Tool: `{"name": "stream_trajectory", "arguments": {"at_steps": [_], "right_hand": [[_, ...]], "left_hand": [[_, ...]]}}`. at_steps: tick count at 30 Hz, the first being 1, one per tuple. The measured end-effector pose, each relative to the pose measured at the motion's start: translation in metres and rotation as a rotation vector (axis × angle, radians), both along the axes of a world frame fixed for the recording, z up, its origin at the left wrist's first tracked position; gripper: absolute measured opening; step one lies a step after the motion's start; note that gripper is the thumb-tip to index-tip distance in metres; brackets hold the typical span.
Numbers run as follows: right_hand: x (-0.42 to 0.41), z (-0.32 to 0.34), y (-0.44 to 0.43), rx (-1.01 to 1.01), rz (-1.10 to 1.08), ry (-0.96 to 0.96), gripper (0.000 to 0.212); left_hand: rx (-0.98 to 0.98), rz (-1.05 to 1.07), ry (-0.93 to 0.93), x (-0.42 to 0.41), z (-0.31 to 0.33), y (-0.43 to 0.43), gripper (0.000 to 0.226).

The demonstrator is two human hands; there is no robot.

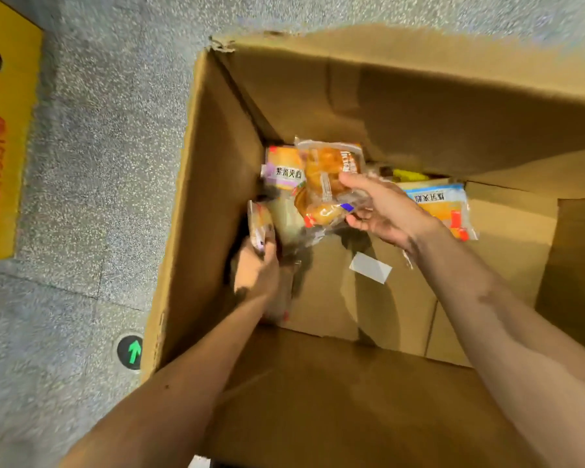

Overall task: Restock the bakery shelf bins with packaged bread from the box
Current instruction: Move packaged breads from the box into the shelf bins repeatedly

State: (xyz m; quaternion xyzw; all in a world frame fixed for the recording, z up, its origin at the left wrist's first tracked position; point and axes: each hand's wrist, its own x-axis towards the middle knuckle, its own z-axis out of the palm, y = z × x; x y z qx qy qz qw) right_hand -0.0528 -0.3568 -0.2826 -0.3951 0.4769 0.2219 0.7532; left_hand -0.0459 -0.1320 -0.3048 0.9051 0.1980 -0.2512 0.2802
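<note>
I look down into a large open cardboard box [217, 184] on the floor. My right hand [385, 214] holds a clear packet of golden buns [328, 184] by its end, lifted above the box bottom. My left hand [257, 271] reaches down along the left wall and grips a narrow bread packet [260, 224] standing on edge. A purple-labelled bread packet [284, 168] lies in the far left corner. A blue and orange bread packet [443, 206] lies at the right, partly behind my right wrist. No shelf bins are in view.
Speckled grey floor surrounds the box. A yellow carton with red print [4, 136] sits at the left edge. A round floor marker with a green arrow [130, 351] lies by the box's near left corner. White tape [370, 266] sticks to the box bottom.
</note>
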Motion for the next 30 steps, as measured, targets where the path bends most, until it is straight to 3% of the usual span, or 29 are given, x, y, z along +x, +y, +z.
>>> {"name": "stream_trajectory", "arguments": {"at_steps": [3,7,8,10,12,14,19,21,24,27,30], "right_hand": [[-0.051,-0.003,-0.022,0.107,-0.095,0.049,0.034],[-0.117,-0.016,-0.039,0.167,-0.216,0.085,0.089],[-0.131,-0.019,-0.041,0.181,-0.229,0.076,0.093],[-0.150,-0.022,-0.043,0.194,-0.265,0.068,0.069],[-0.163,-0.023,-0.044,0.187,-0.311,0.096,0.050],[-0.172,-0.027,-0.047,0.168,-0.340,0.113,0.051],[-0.184,-0.036,-0.054,0.116,-0.314,0.147,0.049],[-0.189,-0.039,-0.055,0.091,-0.288,0.172,0.046],[-0.194,-0.041,-0.054,0.061,-0.258,0.193,0.043],[-0.191,-0.043,-0.049,0.019,-0.207,0.196,0.051],[-0.183,-0.047,-0.041,-0.020,-0.191,0.210,0.038]], "left_hand": [[-0.047,-0.061,0.016,0.003,0.014,-0.004,0.028],[-0.326,0.030,0.138,0.012,0.024,-0.010,0.020],[-0.389,0.045,0.186,0.016,0.023,-0.013,0.018],[-0.483,0.064,0.234,0.024,0.023,-0.020,0.016],[-0.513,0.031,0.277,0.029,0.024,-0.026,0.031],[-0.534,-0.030,0.315,0.032,0.026,-0.031,0.036],[-0.575,-0.100,0.353,0.035,0.036,-0.042,0.009],[-0.566,-0.105,0.283,0.045,0.033,-0.043,0.017],[-0.585,0.029,0.218,0.060,0.023,-0.046,0.043],[-0.536,0.181,0.239,0.064,0.006,-0.054,0.019],[-0.599,0.330,0.412,0.065,-0.009,-0.065,0.038]]}}
